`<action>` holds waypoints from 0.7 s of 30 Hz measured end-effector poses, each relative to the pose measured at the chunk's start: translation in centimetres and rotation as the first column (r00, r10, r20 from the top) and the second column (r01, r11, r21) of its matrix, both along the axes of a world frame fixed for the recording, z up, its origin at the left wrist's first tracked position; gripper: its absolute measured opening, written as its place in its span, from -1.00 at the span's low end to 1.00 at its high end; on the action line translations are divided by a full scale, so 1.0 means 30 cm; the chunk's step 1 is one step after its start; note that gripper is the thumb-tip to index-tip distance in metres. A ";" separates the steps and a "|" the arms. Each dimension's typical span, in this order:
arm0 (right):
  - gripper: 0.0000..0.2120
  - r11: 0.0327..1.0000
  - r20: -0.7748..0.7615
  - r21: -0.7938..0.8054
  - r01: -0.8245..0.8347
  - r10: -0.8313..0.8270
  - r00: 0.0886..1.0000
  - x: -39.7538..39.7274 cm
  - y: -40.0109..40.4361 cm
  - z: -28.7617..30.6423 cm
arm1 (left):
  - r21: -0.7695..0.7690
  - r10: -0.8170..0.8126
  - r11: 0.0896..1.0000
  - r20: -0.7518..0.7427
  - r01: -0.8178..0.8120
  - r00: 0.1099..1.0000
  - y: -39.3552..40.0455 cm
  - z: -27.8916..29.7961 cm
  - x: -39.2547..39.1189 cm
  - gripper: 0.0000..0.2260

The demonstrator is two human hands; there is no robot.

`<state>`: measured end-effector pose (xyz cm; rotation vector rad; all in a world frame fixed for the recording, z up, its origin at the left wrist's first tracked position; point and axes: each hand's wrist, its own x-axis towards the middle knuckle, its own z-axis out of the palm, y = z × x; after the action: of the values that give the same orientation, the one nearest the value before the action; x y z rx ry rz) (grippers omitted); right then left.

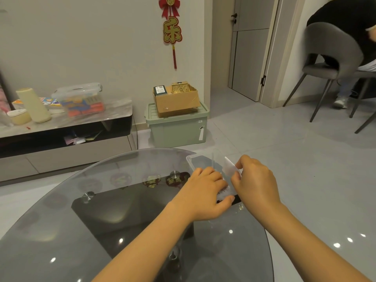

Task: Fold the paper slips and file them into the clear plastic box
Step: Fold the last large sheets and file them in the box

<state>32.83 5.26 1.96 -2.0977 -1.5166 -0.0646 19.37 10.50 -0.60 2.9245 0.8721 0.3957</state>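
Observation:
A clear plastic box (200, 158) stands at the right edge of the round glass table (114, 210). My right hand (256, 182) pinches a white paper slip (230, 166) between thumb and fingers, just above the box. My left hand (205, 192) reaches into the box, its thumb and fingers around a row of upright white slips (223, 193). Both hands hide much of the box's inside.
A low TV cabinet (67, 127) with containers lines the left wall. On the floor behind the table a green storage bin (177, 129) carries a cardboard box (177, 100). A person sits on a grey chair (333, 58) at the far right.

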 end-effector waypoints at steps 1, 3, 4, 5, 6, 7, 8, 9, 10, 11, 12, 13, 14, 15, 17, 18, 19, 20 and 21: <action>-0.90 1.000 0.024 -0.027 0.003 -0.002 1.000 -0.003 0.002 -0.001 | 0.001 -0.001 1.000 0.010 0.001 1.000 0.000 -0.005 -0.002 -0.43; -0.87 0.996 0.073 -0.092 0.007 0.000 0.997 -0.009 0.009 -0.002 | 0.000 -0.011 1.000 0.022 0.011 1.000 -0.001 -0.010 -0.003 -0.45; -0.85 0.993 0.100 -0.120 0.011 0.001 0.995 -0.010 0.012 -0.002 | -0.007 -0.019 1.000 0.033 0.019 0.999 -0.001 -0.009 -0.003 -0.46; -0.84 0.990 0.135 -0.143 0.017 0.002 0.991 -0.012 0.017 -0.001 | -0.019 -0.025 0.999 0.045 0.026 0.999 -0.002 -0.007 -0.003 -0.47; -0.83 0.985 0.177 -0.168 0.027 0.003 0.984 -0.014 0.020 0.003 | -0.035 -0.027 0.999 0.059 0.030 0.998 -0.002 -0.005 -0.003 -0.49; -0.82 0.979 0.213 -0.199 0.037 0.006 0.977 -0.014 0.023 0.006 | -0.051 -0.027 0.998 0.068 0.030 0.997 -0.002 -0.004 -0.003 -0.49; -0.82 0.971 0.232 -0.237 0.044 0.012 0.973 -0.014 0.025 0.010 | -0.065 -0.025 0.997 0.074 0.030 0.997 -0.002 -0.003 -0.004 -0.49; -0.82 0.960 0.223 -0.275 0.044 0.019 0.975 -0.009 0.025 0.013 | -0.077 -0.024 0.997 0.076 0.030 0.997 -0.003 -0.002 -0.003 -0.49; -0.82 0.950 0.187 -0.309 0.031 0.029 0.982 -0.003 0.027 0.016 | -0.086 -0.023 0.996 0.075 0.030 0.997 -0.003 -0.002 -0.003 -0.48; -0.82 0.944 0.126 -0.329 0.010 0.034 0.991 0.007 0.027 0.018 | -0.092 -0.023 0.995 0.077 0.030 0.997 -0.003 -0.002 -0.002 -0.48; -0.82 0.946 0.052 -0.323 -0.016 0.035 0.998 0.017 0.027 0.018 | -0.095 -0.024 0.995 0.082 0.031 0.996 -0.004 -0.001 0.000 -0.48; -0.84 0.957 -0.024 -0.289 -0.038 0.032 0.999 0.024 0.026 0.018 | -0.094 -0.023 0.995 0.084 0.031 0.996 -0.003 0.000 0.002 -0.47; -0.86 0.970 -0.096 -0.240 -0.050 0.027 0.995 0.029 0.023 0.016 | -0.091 -0.021 0.995 0.077 0.028 0.997 -0.002 0.000 0.004 -0.47; -0.89 0.980 -0.165 -0.191 -0.053 0.021 0.986 0.032 0.018 0.015 | -0.081 -0.017 0.997 0.052 0.021 0.998 0.000 0.000 0.007 -0.46; -0.90 0.991 -0.280 -0.126 -0.053 0.016 0.960 0.036 0.005 0.014 | -0.045 -0.003 0.999 -0.030 0.001 1.000 0.005 -0.003 0.013 -0.39; -0.88 0.993 -0.313 -0.106 -0.058 0.022 0.949 0.037 -0.002 0.013 | -0.027 0.005 1.000 -0.071 -0.006 0.997 0.005 -0.002 0.015 -0.34; -0.86 0.994 -0.332 -0.092 -0.065 0.030 0.943 0.038 -0.007 0.012 | -0.013 0.009 1.000 -0.104 -0.011 0.994 0.007 0.000 0.017 -0.31; -0.86 0.994 -0.344 -0.080 -0.069 0.038 0.938 0.040 -0.011 0.008 | -0.001 0.011 1.000 -0.135 -0.011 0.991 0.009 0.003 0.018 -0.28; -0.85 0.995 -0.353 -0.072 -0.074 0.044 0.934 0.041 -0.014 0.005 | 0.007 0.009 1.000 -0.159 -0.008 0.987 0.011 0.005 0.020 -0.27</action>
<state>34.05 4.85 2.11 -1.9940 -1.3803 0.3843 19.97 10.84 -0.46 2.9927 0.9026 0.1670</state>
